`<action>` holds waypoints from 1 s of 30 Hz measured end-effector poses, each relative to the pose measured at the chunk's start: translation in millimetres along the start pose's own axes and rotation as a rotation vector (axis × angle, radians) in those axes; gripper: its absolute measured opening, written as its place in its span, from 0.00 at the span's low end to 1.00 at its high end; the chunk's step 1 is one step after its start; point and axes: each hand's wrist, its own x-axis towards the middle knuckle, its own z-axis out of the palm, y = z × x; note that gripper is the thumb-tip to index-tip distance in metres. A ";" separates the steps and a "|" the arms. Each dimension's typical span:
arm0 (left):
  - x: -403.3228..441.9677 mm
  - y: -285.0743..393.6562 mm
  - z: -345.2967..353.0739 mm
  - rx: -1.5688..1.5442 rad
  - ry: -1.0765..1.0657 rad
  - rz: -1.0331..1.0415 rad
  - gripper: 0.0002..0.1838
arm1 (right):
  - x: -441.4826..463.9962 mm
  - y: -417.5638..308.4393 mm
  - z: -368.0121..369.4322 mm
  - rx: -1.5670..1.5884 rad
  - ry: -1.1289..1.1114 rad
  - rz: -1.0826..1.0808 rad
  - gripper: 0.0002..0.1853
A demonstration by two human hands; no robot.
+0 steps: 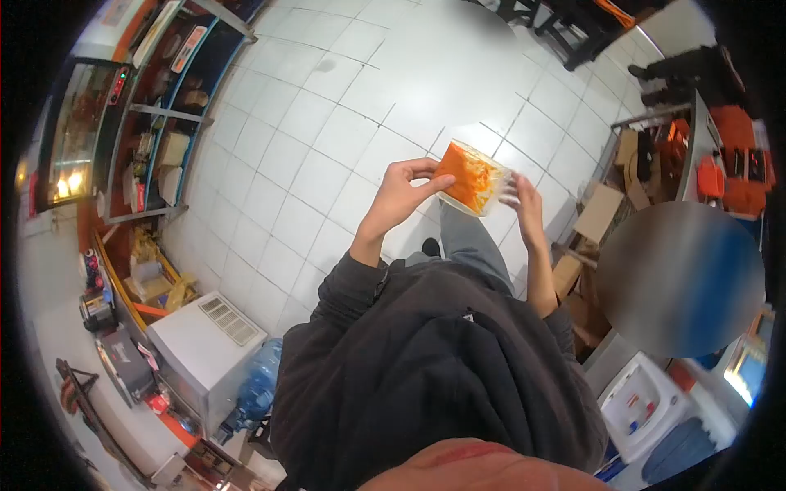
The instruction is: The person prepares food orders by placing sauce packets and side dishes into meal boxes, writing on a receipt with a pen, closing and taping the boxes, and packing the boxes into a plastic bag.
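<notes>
1. Nearest is the person's dark top [434, 368], its sleeves ending partway along the forearms.
2. Out in front of it, the left hand [401, 196] grasps a flat packet [471, 178] by its left edge, the thumb lying on the upper face and the fingers passing out of sight behind that edge.
3. The packet is held up in the air above the floor, tilted, with orange over much of its face and a paler, see-through band toward its right edge.
4. The right hand [528, 204] is at the packet's right edge with fingers spread and blurred; whether they touch or pinch it, I cannot tell.
5. Below the packet come a grey trouser leg [471, 237] and a dark shoe [431, 246] on the white tiled floor [319, 164].
6. By the floor's left edge stands a white cabinet [205, 335], a dark grille near its far edge; a blue water bottle [260, 378] is between its near right corner and the left sleeve.
7. On the right, a white basin [639, 405] has small items inside, and a cardboard box [600, 213] sits farther off by the floor's right edge.
8. Farther away, shelving [168, 113] lines the floor's far left edge, and dark stools [573, 41] stand toward its far right corner.
</notes>
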 end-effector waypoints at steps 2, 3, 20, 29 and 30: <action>35.2 2.4 -19.0 -0.025 0.055 -0.004 0.14 | 58.3 78.9 -30.5 -0.394 -0.041 0.056 0.34; 46.3 7.4 -24.3 -0.009 0.070 -0.011 0.13 | 71.9 119.7 -45.1 -0.626 -0.092 0.041 0.39; 212.1 -44.5 -289.9 1.025 0.940 -0.512 0.11 | 502.2 64.7 114.6 -1.324 -1.068 -0.097 0.17; 296.3 -147.8 -442.4 1.126 0.492 -0.850 0.21 | 692.6 -51.2 299.9 -0.948 -0.790 -0.062 0.15; 325.2 -153.6 -456.1 1.018 0.358 -0.800 0.17 | 704.2 -72.8 314.7 -0.988 -0.784 -0.117 0.15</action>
